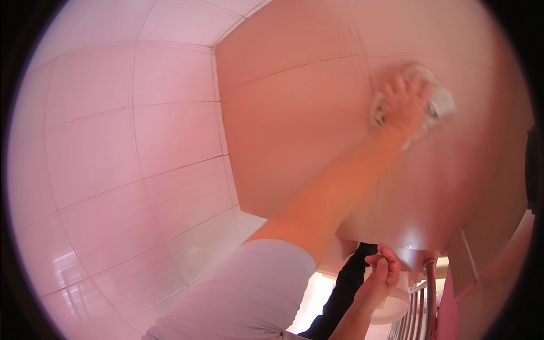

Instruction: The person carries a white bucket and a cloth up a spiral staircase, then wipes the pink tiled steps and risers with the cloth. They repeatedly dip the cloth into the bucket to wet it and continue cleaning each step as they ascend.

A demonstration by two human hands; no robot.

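Fingers spread, my left hand (406, 104) presses a crumpled off-white cloth (442, 102) against a reddish tiled surface (289, 127). The hand and cloth are slightly blurred, and the palm hides the cloth's middle. My left arm, in a light grey sleeve, reaches across from the lower left. Low on the right, my right hand (382, 272) hangs apart from the surface, its fingers loosely curled and nothing seen in them. A whitish bucket-like container (393, 304) shows just behind my right hand; whether they touch I cannot tell.
Pale pink glossy tiles (93, 148) cover the left side, meeting the reddish surface along a straight joint. A leg in black trousers (346, 289) shows at the bottom. Metal railings with a reddish-brown post (430, 293) stand at the lower right. A dark object (531, 170) is at the right rim.
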